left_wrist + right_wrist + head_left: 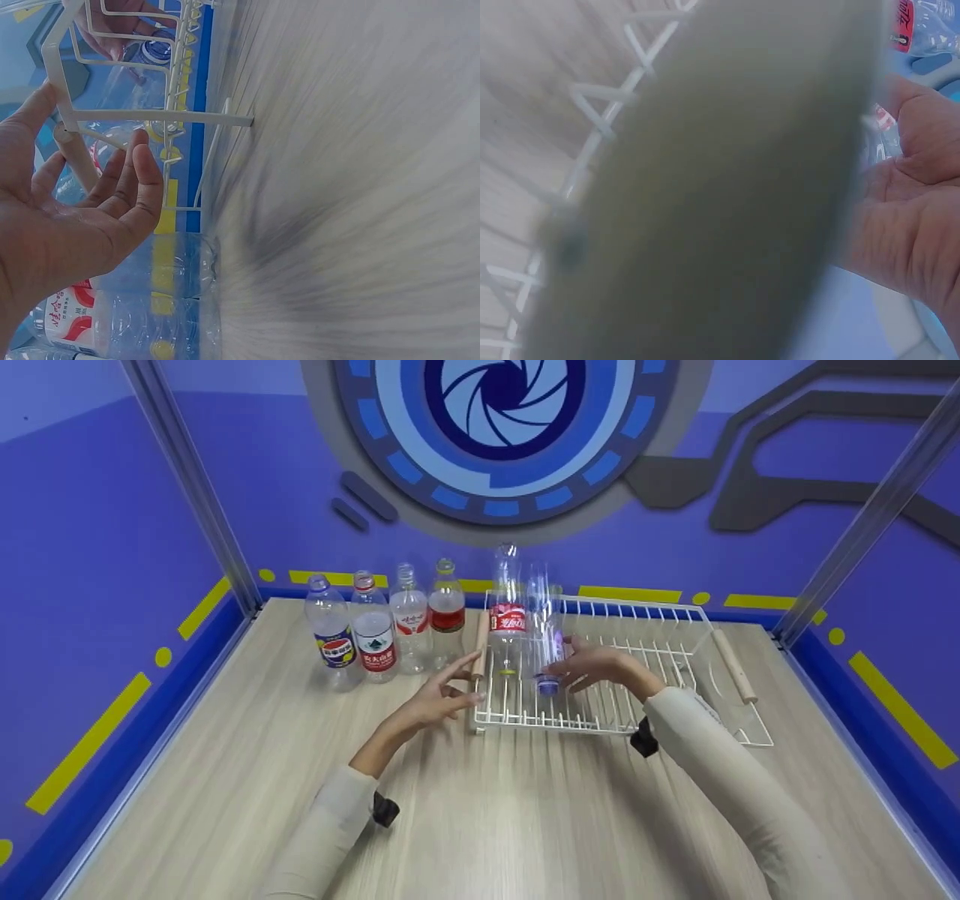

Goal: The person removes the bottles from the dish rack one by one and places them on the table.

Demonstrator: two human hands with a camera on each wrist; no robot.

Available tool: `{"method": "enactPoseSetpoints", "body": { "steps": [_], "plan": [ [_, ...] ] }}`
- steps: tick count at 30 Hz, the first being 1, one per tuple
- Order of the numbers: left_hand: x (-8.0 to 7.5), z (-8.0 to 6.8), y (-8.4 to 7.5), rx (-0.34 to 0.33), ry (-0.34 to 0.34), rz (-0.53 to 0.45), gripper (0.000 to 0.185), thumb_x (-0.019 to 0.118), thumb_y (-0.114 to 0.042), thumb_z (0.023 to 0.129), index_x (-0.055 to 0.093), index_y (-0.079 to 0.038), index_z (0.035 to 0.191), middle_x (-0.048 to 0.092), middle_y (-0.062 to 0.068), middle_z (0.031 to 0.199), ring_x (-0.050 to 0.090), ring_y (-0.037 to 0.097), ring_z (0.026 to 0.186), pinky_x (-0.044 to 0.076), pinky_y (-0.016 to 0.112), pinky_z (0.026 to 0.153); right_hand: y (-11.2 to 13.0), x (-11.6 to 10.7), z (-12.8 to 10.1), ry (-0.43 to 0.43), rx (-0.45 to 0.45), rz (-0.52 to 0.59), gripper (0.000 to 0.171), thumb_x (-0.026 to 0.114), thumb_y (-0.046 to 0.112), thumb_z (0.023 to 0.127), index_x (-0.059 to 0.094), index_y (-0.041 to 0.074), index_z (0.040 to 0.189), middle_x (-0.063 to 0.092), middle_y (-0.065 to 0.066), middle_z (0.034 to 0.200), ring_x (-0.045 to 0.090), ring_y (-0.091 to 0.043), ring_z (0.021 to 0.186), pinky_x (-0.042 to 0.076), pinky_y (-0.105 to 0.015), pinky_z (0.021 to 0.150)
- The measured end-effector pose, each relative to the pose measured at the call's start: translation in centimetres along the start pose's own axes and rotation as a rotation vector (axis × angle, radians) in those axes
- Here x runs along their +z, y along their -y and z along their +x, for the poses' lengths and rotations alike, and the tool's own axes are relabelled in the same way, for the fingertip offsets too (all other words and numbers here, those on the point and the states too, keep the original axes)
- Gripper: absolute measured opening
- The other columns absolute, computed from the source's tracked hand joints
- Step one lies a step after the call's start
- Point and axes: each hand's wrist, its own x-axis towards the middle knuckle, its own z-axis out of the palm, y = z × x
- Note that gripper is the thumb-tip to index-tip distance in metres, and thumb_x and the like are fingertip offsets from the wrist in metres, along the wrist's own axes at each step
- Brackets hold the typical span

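- An upturned blue-capped bottle [546, 649] is steadied by the right hand [596, 666], fingers relaxed, in the white wire rack [675, 619] at the counter's back edge.
- The left hand [439, 699] is held open beside the rack's left end.

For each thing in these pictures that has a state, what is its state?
left hand: open, beside the rack, holds nothing
right hand: at the blue-capped bottle, grip unclear
blue-capped bottle: upside down in rack
red-label bottle: upside down in rack
rack: flat on table
four bottles: upright on table
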Motion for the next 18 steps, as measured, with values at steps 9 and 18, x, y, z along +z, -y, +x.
{"method": "enactPoseSetpoints", "body": {
  "steps": [9,18],
  "plan": [
    [-0.1,0.1,-0.1,0.009,-0.003,0.008,0.077,0.069,-0.02,0.098,0.028,-0.026,0.162,0.047,0.02,0.149,0.061,0.017,0.098,0.053,0.029,0.076,0.7,-1.0,-1.3,0.025,-0.013,-0.038,0.1,0.06,0.035,0.103,-0.011,-0.007,0.159,0.056,-0.031,0.141,0.055,-0.045,0.132,0.045,-0.052,0.113],
    [-0.1,0.1,0.1,0.03,0.006,0.014,0.076,0.069,-0.019,0.099,0.028,-0.026,0.163,0.049,0.02,0.148,0.062,0.018,0.097,0.054,0.029,0.073,-0.2,-2.2,-2.2,-0.012,-0.03,-0.043,0.049,0.06,0.038,0.103,0.057,-0.005,0.126,0.074,-0.017,0.117,0.072,-0.025,0.105,0.056,-0.044,0.1]
  ]
}}
